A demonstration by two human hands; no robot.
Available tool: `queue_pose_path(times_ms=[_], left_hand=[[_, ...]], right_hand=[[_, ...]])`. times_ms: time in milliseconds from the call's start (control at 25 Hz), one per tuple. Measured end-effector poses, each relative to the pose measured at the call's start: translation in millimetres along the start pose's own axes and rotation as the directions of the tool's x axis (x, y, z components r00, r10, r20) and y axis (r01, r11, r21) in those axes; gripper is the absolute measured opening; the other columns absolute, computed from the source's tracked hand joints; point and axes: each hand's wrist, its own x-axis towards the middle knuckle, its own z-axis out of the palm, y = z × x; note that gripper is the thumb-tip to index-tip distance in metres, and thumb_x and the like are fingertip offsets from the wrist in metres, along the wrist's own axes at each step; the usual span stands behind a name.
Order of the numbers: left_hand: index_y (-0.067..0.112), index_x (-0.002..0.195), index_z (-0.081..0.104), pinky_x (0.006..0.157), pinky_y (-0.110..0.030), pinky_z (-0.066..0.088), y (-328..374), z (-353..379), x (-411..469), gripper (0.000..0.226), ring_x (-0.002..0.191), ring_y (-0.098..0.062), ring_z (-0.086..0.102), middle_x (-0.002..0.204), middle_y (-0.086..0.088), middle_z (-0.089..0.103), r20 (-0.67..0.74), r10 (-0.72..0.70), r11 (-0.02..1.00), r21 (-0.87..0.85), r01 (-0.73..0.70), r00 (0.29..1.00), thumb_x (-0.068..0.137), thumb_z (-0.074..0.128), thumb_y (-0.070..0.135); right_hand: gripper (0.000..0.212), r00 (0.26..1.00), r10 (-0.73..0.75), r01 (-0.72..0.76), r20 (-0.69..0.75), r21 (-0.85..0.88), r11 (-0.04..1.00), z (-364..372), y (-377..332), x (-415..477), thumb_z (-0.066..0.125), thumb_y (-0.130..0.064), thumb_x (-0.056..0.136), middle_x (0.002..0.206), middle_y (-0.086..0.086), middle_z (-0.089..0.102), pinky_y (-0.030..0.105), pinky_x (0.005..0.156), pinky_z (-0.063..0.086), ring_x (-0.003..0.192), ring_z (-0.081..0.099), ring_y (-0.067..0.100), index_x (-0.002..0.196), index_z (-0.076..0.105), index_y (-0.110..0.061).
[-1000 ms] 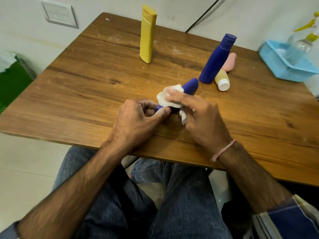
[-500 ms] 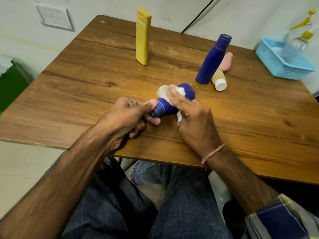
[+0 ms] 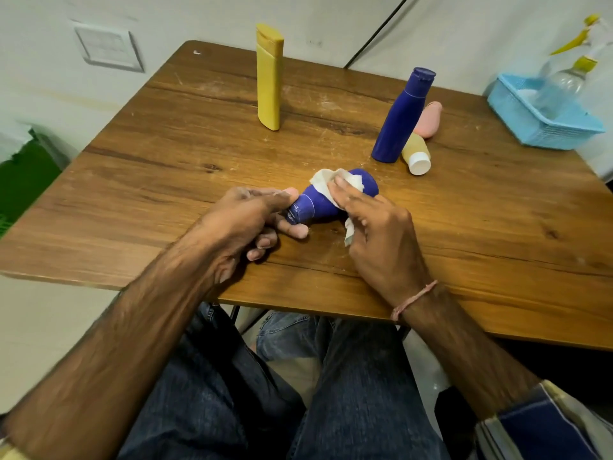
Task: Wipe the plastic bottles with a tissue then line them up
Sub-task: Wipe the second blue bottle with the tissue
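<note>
On the table (image 3: 464,227), bottle (image 3: 318,207) between hands.

A blue basket (image 3: 547,134) sits on the wooden table (image 3: 166,180)

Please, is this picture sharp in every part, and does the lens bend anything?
Head view: the centre is sharp, the small blue bottle and tissue crisp; head view, bottom-left: the left forearm looks slightly smeared; head view, far side: the tall blue bottle tilts outward, probably wide-angle distortion, while the yellow bottle stands nearly straight; light is soft, shadows faint.
</note>
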Motion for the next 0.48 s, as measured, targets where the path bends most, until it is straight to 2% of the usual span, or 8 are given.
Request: queue_pose_path(times_ms=[80, 160, 240, 320, 400, 480], left_hand=[[0.017, 0.125, 0.059, 0.036, -0.016, 0.028, -6.4, 3.2, -5.8, 0.029, 0.034, -0.011, 0.034, 0.077, -0.015, 0.074, 0.0, 0.147, 0.988, -0.057, -0.147, 0.989, 0.099, 0.058, 0.03], [0.022, 0.127, 0.06, 0.041, -0.02, 0.036, -11.5, 6.1, -15.8, 0.037, 0.042, -0.012, 0.042, 0.078, -0.005, 0.071, 0.054, 0.362, 0.931, -0.069, -0.359, 0.93, 0.092, 0.067, 0.03], [0.022, 0.126, 0.061, 0.046, -0.023, 0.042, -13.4, 8.8, -23.3, 0.047, 0.052, -0.012, 0.048, 0.078, 0.004, 0.066, 0.073, 0.56, 0.82, 0.095, -0.564, 0.826, 0.083, 0.078, 0.018], [0.02, 0.123, 0.064, 0.052, -0.025, 0.045, -11.2, 11.8, -25.9, 0.045, 0.058, -0.013, 0.052, 0.076, 0.007, 0.065, 0.036, 0.711, 0.661, 0.307, -0.684, 0.703, 0.082, 0.082, 0.014], [0.018, 0.118, 0.068, 0.055, -0.027, 0.047, -10.1, 16.1, -27.0, 0.04, 0.058, -0.015, 0.054, 0.074, 0.006, 0.064, 0.004, 0.777, 0.582, 0.375, -0.722, 0.629, 0.081, 0.083, 0.018], [0.018, 0.114, 0.07, 0.054, -0.027, 0.048, -10.2, 21.5, -29.0, 0.035, 0.055, -0.015, 0.054, 0.075, 0.006, 0.065, -0.012, 0.806, 0.548, 0.39, -0.74, 0.591, 0.081, 0.083, 0.022]], right_hand=[[0.059, 0.999, -0.031, 0.032, -0.006, 0.064, 0.997, -4.5, -9.0, -5.2, 0.058, 0.015, 0.083, 0.139, 0.004, 0.06, 0.022, 0.098, 0.048, 0.108, 0.066, 0.026, 0.136, 0.06, -0.01], [0.049, 0.998, 0.01, 0.001, -0.065, 0.171, 0.985, -15.2, -15.4, -5.3, 0.061, 0.009, 0.087, 0.136, 0.003, 0.063, 0.013, 0.104, 0.041, 0.12, 0.063, 0.017, 0.133, 0.062, -0.009], [0.042, 0.988, 0.104, -0.07, -0.116, 0.262, 0.962, -26.7, -20.9, -3.3, 0.064, 0.004, 0.089, 0.13, 0.001, 0.066, 0.012, 0.102, 0.044, 0.121, 0.061, 0.005, 0.128, 0.066, -0.01], [0.035, 0.972, 0.156, -0.096, -0.174, 0.311, 0.946, -37.5, -27.8, -2.5, 0.065, 0.001, 0.09, 0.123, 0.0, 0.07, 0.013, 0.095, 0.05, 0.115, 0.063, 0.001, 0.124, 0.069, -0.011], [0.029, 0.95, 0.14, -0.039, -0.279, 0.341, 0.939, -49.9, -36.3, -0.2, 0.064, -0.001, 0.092, 0.117, 0.0, 0.072, 0.021, 0.091, 0.056, 0.109, 0.067, 0.002, 0.12, 0.07, -0.009], [0.027, 0.936, 0.019, 0.097, -0.353, 0.309, 0.946, -60.3, -44.0, 3.2, 0.064, 0.0, 0.092, 0.117, 0.003, 0.073, 0.028, 0.09, 0.057, 0.108, 0.068, 0.008, 0.118, 0.07, -0.005]])
